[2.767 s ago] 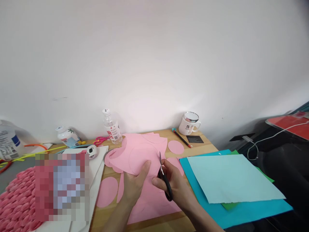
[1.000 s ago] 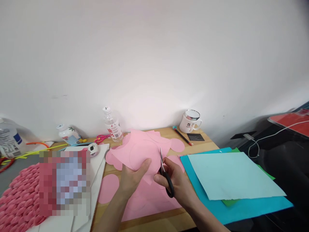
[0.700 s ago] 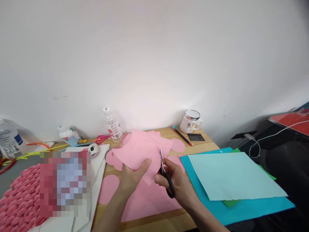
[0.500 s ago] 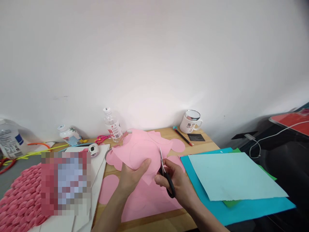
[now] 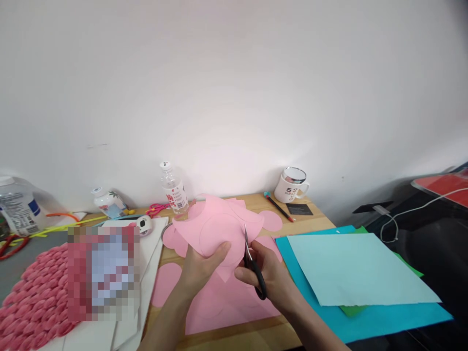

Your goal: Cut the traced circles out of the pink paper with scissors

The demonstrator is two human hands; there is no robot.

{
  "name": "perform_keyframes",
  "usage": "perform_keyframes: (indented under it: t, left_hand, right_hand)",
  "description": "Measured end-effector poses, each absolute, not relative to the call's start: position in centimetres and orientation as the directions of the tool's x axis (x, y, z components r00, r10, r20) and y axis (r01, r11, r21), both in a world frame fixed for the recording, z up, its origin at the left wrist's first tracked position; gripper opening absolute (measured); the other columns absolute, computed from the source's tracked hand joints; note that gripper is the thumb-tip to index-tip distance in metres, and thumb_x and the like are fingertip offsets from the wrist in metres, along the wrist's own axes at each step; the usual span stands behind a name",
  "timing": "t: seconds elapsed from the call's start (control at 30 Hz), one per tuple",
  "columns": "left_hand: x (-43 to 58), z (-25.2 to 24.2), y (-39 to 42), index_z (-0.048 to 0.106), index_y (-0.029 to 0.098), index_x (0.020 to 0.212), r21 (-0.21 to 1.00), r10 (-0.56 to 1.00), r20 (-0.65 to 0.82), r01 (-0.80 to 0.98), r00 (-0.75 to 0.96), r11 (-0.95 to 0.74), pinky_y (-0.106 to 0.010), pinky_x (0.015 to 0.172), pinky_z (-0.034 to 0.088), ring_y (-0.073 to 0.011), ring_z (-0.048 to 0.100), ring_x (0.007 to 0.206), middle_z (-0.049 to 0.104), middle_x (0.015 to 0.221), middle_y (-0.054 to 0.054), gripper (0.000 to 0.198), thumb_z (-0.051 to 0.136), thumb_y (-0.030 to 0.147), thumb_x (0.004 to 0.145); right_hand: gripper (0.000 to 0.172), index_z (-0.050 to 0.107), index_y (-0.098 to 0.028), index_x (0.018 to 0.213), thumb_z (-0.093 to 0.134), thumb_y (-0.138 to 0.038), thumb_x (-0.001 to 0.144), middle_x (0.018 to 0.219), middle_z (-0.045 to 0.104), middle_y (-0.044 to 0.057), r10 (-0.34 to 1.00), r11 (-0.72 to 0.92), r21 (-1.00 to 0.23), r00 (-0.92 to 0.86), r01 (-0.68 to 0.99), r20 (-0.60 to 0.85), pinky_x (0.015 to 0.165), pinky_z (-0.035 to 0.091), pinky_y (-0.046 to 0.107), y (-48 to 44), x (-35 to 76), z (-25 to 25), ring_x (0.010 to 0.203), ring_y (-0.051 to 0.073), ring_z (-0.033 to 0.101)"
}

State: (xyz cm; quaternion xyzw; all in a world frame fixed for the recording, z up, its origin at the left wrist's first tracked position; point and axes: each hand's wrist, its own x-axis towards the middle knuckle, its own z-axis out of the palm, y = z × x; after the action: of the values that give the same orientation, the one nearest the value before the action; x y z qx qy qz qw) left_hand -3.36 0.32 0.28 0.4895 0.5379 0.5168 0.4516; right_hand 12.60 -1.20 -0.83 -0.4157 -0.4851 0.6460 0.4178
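My left hand (image 5: 206, 265) grips a sheet of pink paper (image 5: 219, 229), thumb on top and the other fingers hidden beneath. A drawn circle outline shows on the sheet, and its edges have curved cut-outs. Black-handled scissors (image 5: 254, 268) are in my right hand (image 5: 268, 268), fingers through the handles. Their blades point away from me at the paper's right side, close to the circle line. Under the held sheet lies more pink paper (image 5: 204, 319) with faint drawn curves. Cut pink circles (image 5: 168, 282) lie around it on the wooden table (image 5: 223, 339).
At right lie light-blue, blue and green sheets (image 5: 358, 268). A mug (image 5: 291, 185), a pencil (image 5: 280, 207) and a dark card (image 5: 300, 209) stand or lie at the back. A bottle (image 5: 174, 190), pink scissors (image 5: 156, 209), white boards (image 5: 151, 253) and a pink braided piece (image 5: 40, 297) are leftward.
The whole view has shifted slightly. My left hand still holds the pink sheet, and the scissors stay at its right side with their blades looking closer together.
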Motion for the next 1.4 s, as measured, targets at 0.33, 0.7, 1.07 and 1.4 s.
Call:
perform_keyframes:
  t: [0.33,0.7,1.07,1.4]
  left_hand:
    - [-3.3,0.8,0.4,0.065,0.015,0.104,0.997,0.996,0.049,0.059,-0.070,-0.045,-0.042,0.086,0.054,-0.0290,0.066,0.097,0.072,0.101,-0.011,0.047,0.073,0.040,0.065]
    - [-3.4,0.9,0.5,0.064,0.016,0.104,0.997,0.997,0.061,0.042,-0.051,-0.059,-0.040,0.083,0.054,-0.0278,0.067,0.095,0.072,0.100,-0.010,0.043,0.071,0.037,0.068]
    - [-3.4,0.8,0.5,0.064,0.015,0.099,1.000,0.999,0.026,0.017,-0.027,-0.026,-0.039,0.081,0.054,-0.0258,0.067,0.091,0.073,0.094,-0.007,0.037,0.070,0.036,0.069]
    - [-3.9,0.7,0.8,0.060,0.017,0.114,0.999,0.995,0.033,0.014,0.098,-0.034,-0.037,0.086,0.053,-0.0253,0.065,0.100,0.071,0.105,-0.008,0.046,0.069,0.035,0.073]
  right_hand:
    - [0.041,0.046,-0.018,0.071,0.079,-0.042,0.065,0.060,0.043,-0.007,0.943,-0.176,-0.974,-0.308,-0.142,-0.126,0.048,0.023,0.022,-1.4,12.6,-1.0,0.052,0.007,0.032]
    - [0.041,0.050,-0.017,0.073,0.081,-0.040,0.062,0.058,0.044,-0.006,0.940,-0.210,-0.963,-0.308,-0.171,-0.150,0.047,0.022,0.022,-1.4,12.5,-0.8,0.052,0.007,0.031]
    - [0.040,0.051,-0.017,0.075,0.079,-0.043,0.063,0.058,0.047,-0.005,0.944,-0.222,-0.967,-0.275,-0.125,-0.181,0.048,0.028,0.022,-1.3,12.5,-1.2,0.053,0.009,0.038]
    - [0.045,0.047,-0.018,0.080,0.083,-0.035,0.060,0.065,0.049,-0.005,0.950,-0.171,-0.972,-0.287,-0.161,-0.120,0.050,0.030,0.022,-1.2,12.7,-1.5,0.057,0.009,0.041]
